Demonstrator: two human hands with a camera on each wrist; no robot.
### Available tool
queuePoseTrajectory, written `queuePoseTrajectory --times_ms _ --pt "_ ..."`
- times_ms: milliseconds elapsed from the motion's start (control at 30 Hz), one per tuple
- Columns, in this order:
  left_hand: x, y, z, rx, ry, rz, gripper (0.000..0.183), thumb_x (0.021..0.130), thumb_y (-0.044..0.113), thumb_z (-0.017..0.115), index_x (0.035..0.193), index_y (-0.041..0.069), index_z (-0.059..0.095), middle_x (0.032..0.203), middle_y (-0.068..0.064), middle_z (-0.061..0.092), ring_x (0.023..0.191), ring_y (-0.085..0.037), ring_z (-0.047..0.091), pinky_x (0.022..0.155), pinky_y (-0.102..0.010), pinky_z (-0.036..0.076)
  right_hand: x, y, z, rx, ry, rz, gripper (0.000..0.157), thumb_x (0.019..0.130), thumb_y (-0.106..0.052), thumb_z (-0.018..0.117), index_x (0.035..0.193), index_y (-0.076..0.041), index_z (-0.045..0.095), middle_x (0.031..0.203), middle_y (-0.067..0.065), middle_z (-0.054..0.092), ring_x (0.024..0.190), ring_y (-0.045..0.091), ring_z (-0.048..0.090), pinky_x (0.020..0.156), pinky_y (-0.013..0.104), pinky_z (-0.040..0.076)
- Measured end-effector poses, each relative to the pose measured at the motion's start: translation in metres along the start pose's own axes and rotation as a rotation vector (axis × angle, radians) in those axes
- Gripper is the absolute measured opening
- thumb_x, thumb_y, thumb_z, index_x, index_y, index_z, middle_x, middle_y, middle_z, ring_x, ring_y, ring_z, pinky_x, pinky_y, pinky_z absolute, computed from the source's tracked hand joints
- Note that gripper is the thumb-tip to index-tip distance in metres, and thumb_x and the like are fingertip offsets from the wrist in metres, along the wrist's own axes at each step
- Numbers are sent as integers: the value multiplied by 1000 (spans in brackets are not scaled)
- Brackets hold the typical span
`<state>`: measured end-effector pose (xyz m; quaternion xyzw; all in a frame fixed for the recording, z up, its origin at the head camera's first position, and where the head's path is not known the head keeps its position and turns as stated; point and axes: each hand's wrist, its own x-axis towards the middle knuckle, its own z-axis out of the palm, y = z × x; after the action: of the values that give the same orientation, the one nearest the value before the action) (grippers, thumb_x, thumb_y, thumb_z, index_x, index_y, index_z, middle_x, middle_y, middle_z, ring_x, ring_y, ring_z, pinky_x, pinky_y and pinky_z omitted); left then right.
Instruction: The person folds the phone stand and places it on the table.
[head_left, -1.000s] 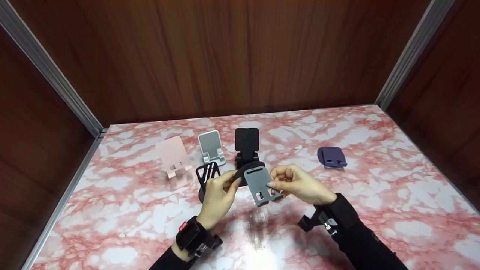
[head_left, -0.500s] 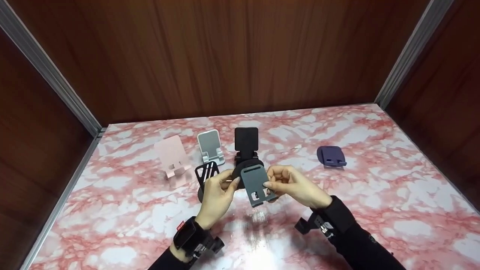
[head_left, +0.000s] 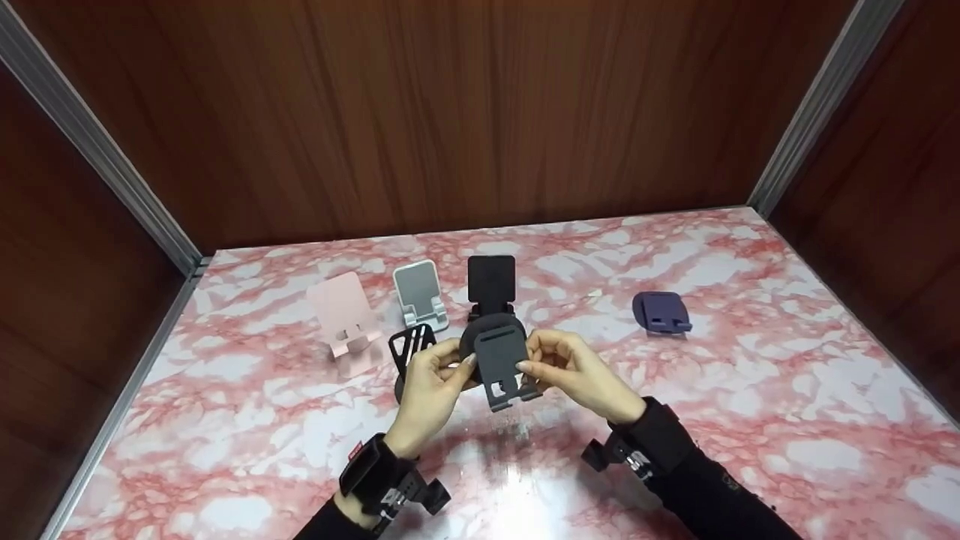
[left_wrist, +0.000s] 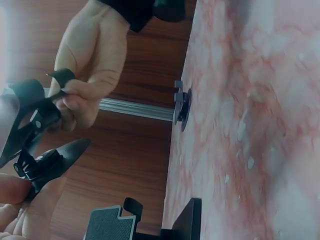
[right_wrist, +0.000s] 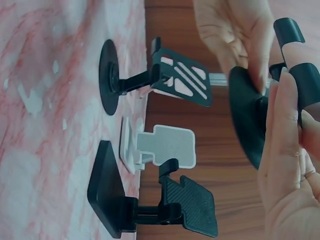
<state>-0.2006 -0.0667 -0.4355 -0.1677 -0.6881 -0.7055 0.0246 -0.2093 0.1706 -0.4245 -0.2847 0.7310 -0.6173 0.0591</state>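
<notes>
Above the table, both hands hold a dark phone stand (head_left: 502,354) with a round base and a slotted, hooked plate. My left hand (head_left: 431,394) pinches the round base (left_wrist: 47,167) at its left side, thumb in front. At the plate's right edge, my right hand (head_left: 589,375) grips near the lower hooks, its other fingers curled behind. The right wrist view shows the base (right_wrist: 245,112) edge-on, apart from the plate, so the stand is unfolded. Just beyond the left hand stands a black phone stand with slanted slots (head_left: 412,345), partly hidden by it.
Behind the hands stand a pink phone stand (head_left: 345,307), a white and grey one (head_left: 420,289) and a black one (head_left: 492,279). A purple folded stand (head_left: 664,311) lies to the right. Wooden panels (head_left: 480,112) enclose the marbled table (head_left: 712,420).
Both hands have shifted slightly left with the stand, the right hand more. The plate has turned to face more squarely and looks darker. The grips are unchanged.
</notes>
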Motion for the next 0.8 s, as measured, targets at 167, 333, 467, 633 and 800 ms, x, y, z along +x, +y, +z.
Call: queuePoseTrajectory --times_ms 167,333,467,633,800 --pt "-1 3 0 -36 -10 -52 21 106 -15 57 122 -24 66 114 -34 76 90 -22 83 86 -32 69 2 0 -4 -38 -6 43 15 105 5 67 99 16 58 82 -5 63 72 2 62 70 19 60" --pt "-3 4 3 -2 -25 -17 22 106 -15 58 123 -24 66 115 -35 76 96 -47 81 86 -32 69 1 -2 -13 -8 -43 117 17 104 2 71 97 14 60 83 -1 66 73 6 65 70 22 64" --pt "-5 8 4 -23 -32 -31 24 106 -14 58 126 -24 65 117 -35 76 95 -38 82 87 -32 68 2 -3 -18 56 -7 198 19 101 -3 76 96 2 58 87 2 61 76 10 66 70 26 65" --pt "-6 11 5 -67 -58 -76 27 107 -13 56 131 -24 63 120 -34 75 92 -12 81 88 -30 68 1 -3 -21 162 -11 251 30 99 -7 77 120 3 59 105 6 66 95 15 69 83 31 67" --pt "-4 8 2 -80 -79 -87 29 109 -11 56 134 -24 62 122 -35 75 97 -15 81 92 -31 67 1 -2 -20 189 -17 230 46 101 -6 74 140 15 59 115 4 74 105 14 72 94 29 64"
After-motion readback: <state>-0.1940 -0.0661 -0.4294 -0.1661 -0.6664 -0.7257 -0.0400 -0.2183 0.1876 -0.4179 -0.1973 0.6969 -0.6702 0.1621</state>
